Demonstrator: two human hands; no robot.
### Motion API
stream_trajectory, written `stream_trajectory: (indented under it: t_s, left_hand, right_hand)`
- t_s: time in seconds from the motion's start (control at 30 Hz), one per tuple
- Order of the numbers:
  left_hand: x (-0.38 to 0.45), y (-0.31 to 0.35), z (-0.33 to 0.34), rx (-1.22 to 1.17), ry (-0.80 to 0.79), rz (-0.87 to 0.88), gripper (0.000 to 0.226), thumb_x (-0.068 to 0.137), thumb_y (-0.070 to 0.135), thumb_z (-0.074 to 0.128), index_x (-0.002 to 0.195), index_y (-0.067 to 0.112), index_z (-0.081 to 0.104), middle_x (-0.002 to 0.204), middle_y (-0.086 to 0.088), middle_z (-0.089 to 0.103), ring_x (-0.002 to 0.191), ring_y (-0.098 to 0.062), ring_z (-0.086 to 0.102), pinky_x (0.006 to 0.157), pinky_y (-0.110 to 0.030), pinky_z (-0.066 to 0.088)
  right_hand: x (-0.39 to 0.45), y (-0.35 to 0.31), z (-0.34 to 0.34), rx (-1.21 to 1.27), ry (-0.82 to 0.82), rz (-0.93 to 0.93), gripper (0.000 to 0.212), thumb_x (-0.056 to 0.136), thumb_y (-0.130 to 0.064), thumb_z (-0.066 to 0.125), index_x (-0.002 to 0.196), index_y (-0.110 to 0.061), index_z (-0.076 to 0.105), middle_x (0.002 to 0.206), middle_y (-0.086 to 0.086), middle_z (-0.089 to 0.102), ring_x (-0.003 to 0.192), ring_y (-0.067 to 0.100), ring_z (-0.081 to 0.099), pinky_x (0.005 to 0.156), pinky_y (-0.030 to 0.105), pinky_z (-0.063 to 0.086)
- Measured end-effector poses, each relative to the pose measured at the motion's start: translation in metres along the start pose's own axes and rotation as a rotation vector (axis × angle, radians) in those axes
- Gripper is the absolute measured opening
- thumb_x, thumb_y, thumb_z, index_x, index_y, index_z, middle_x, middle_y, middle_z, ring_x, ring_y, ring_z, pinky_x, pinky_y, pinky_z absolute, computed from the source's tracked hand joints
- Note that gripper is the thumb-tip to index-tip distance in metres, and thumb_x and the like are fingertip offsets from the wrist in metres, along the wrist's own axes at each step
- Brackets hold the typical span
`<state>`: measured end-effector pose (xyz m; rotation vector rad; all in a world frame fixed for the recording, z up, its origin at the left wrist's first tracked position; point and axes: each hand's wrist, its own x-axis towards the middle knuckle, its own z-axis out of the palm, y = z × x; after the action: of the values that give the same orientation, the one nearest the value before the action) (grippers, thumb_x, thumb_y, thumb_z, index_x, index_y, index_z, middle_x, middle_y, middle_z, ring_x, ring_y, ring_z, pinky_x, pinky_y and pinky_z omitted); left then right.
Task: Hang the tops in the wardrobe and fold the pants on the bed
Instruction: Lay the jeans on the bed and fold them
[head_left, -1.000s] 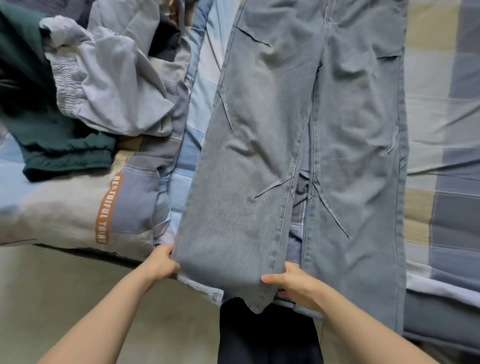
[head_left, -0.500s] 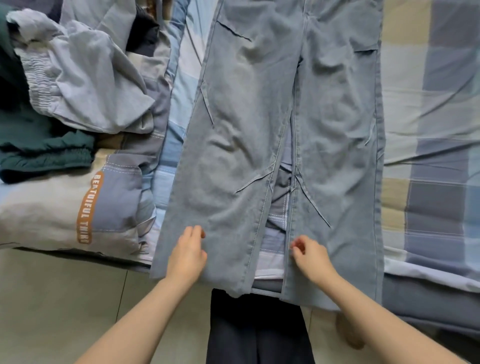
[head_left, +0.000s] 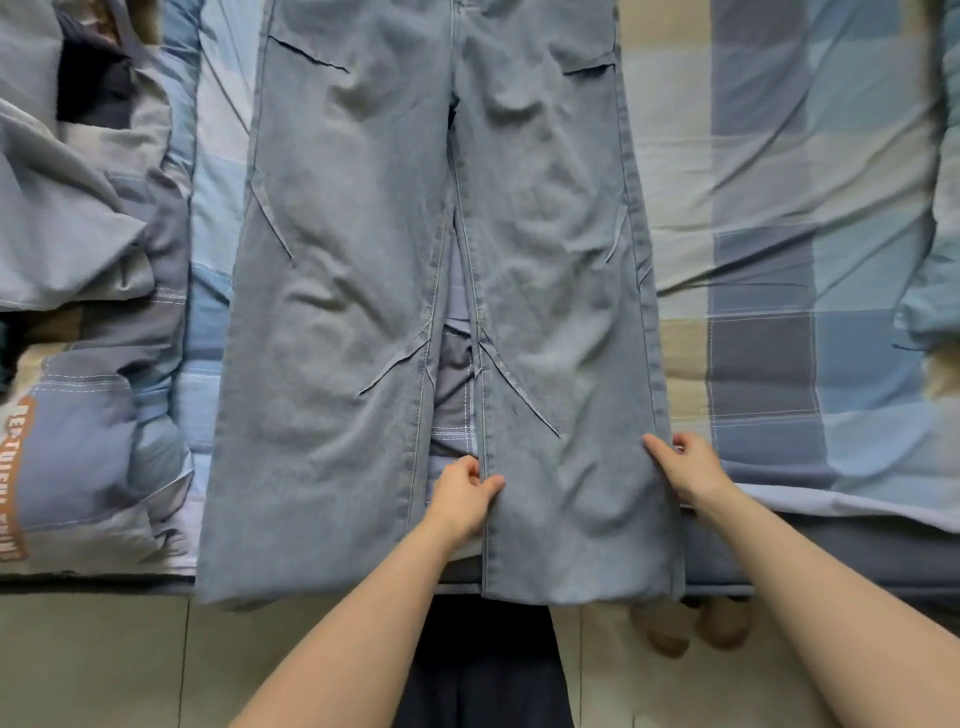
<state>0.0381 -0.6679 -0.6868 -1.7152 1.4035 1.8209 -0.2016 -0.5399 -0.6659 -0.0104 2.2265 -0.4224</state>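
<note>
Light blue jeans (head_left: 363, 249) lie flat on the bed with both legs spread toward me and the hems hanging over the bed's near edge. My left hand (head_left: 462, 496) pinches the inner seam of the right leg near the hem. At the outer seam of that same leg, my right hand (head_left: 688, 467) grips the fabric. The left leg lies untouched. The waistband is out of frame at the top.
A pile of clothes (head_left: 78, 218) sits on the left of the bed, with a grey top bearing orange lettering (head_left: 21, 467). The checked bedsheet (head_left: 805, 208) stretches to the right. Tiled floor (head_left: 104, 665) and my feet (head_left: 691, 629) show below.
Both hands moved right from the left leg's hem to the right leg; they now grip its two side seams. The left leg lies flat and the view shifted right.
</note>
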Motion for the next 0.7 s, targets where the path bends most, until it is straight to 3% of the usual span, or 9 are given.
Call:
stream_trajectory:
  t_s: [0.07, 0.13, 0.23, 0.3, 0.33, 0.4, 0.5, 0.6, 0.7]
  left_hand:
    - [-0.003, -0.004, -0.004, 0.005, -0.006, -0.013, 0.028, 0.088, 0.009, 0.067, 0.07, 0.016, 0.047, 0.057, 0.001, 0.045, 0.058, -0.017, 0.039, 0.058, -0.032, 0.032]
    - [-0.005, -0.013, -0.012, 0.127, 0.007, -0.049, 0.036, 0.088, 0.012, 0.068, 0.066, 0.017, 0.039, 0.057, 0.0, 0.043, 0.057, -0.019, 0.039, 0.059, -0.034, 0.031]
    - [-0.012, -0.005, -0.013, 0.595, 0.007, -0.088, 0.018, 0.092, 0.021, 0.061, 0.081, 0.014, 0.048, 0.094, -0.014, 0.065, 0.096, -0.031, 0.06, 0.078, -0.034, 0.042]
    - [-0.012, 0.009, -0.01, 0.685, 0.044, -0.1, 0.025, 0.093, 0.021, 0.057, 0.111, 0.007, 0.047, 0.12, -0.019, 0.06, 0.114, -0.036, 0.056, 0.088, -0.036, 0.043]
    - [-0.011, 0.018, -0.008, 0.689, 0.067, -0.098, 0.034, 0.092, 0.019, 0.057, 0.118, 0.005, 0.042, 0.124, -0.019, 0.056, 0.116, -0.037, 0.054, 0.09, -0.037, 0.043]
    - [-0.008, 0.042, -0.006, 0.648, 0.139, -0.041, 0.038, 0.089, 0.014, 0.059, 0.12, 0.003, 0.04, 0.125, -0.017, 0.052, 0.117, -0.038, 0.053, 0.092, -0.039, 0.044]
    - [0.001, 0.091, -0.004, 0.543, 0.103, 0.077, 0.017, 0.088, 0.013, 0.06, 0.102, 0.011, 0.051, 0.108, -0.011, 0.059, 0.102, -0.03, 0.058, 0.087, -0.035, 0.045]
    - [0.011, 0.149, -0.006, 0.141, -0.018, 0.104, 0.006, 0.094, 0.017, 0.058, 0.095, 0.012, 0.056, 0.097, -0.011, 0.062, 0.081, -0.022, 0.062, 0.072, -0.032, 0.048]
    - [0.024, 0.201, -0.01, -0.108, -0.085, 0.102, 0.021, 0.098, 0.034, 0.055, 0.102, 0.014, 0.059, 0.101, -0.002, 0.062, 0.079, -0.015, 0.06, 0.069, -0.027, 0.048]
  right_hand:
    - [-0.003, 0.007, -0.013, 0.017, -0.011, -0.069, 0.021, 0.097, -0.025, 0.054, 0.095, -0.006, 0.063, 0.097, 0.013, 0.066, 0.078, 0.016, 0.055, 0.069, 0.031, 0.041]
    - [-0.008, 0.018, -0.02, -0.041, -0.038, -0.115, 0.023, 0.098, -0.02, 0.052, 0.091, -0.002, 0.065, 0.088, 0.011, 0.066, 0.082, 0.019, 0.056, 0.065, 0.03, 0.038]
    - [-0.009, 0.028, -0.021, -0.111, -0.182, -0.087, 0.024, 0.097, -0.013, 0.052, 0.075, -0.014, 0.061, 0.076, -0.001, 0.061, 0.084, 0.021, 0.055, 0.062, 0.026, 0.038]
    - [-0.002, 0.018, -0.017, 0.008, -0.194, -0.003, 0.01, 0.094, -0.006, 0.056, 0.097, -0.005, 0.065, 0.093, 0.007, 0.066, 0.093, 0.024, 0.059, 0.072, 0.028, 0.043]
    - [0.004, 0.008, -0.015, 0.086, -0.165, 0.026, 0.02, 0.091, -0.004, 0.058, 0.11, 0.0, 0.063, 0.104, 0.014, 0.066, 0.097, 0.027, 0.061, 0.075, 0.027, 0.045]
    - [0.014, -0.018, -0.015, 0.238, -0.133, 0.038, 0.034, 0.091, -0.007, 0.061, 0.124, 0.002, 0.055, 0.113, 0.018, 0.063, 0.088, 0.024, 0.062, 0.064, 0.02, 0.047]
    - [0.025, -0.062, -0.019, 0.4, -0.211, -0.006, 0.045, 0.092, -0.003, 0.059, 0.134, 0.002, 0.044, 0.116, 0.02, 0.062, 0.069, 0.011, 0.059, 0.043, 0.01, 0.044]
    - [0.016, -0.103, -0.022, 0.257, -0.354, -0.292, 0.052, 0.089, 0.013, 0.05, 0.138, -0.002, 0.041, 0.122, 0.01, 0.06, 0.078, -0.003, 0.065, 0.064, 0.006, 0.048]
    - [-0.006, -0.124, -0.015, -0.026, -0.39, -0.637, 0.069, 0.087, 0.008, 0.052, 0.148, -0.012, 0.028, 0.144, -0.004, 0.042, 0.127, 0.004, 0.044, 0.101, 0.008, 0.032]
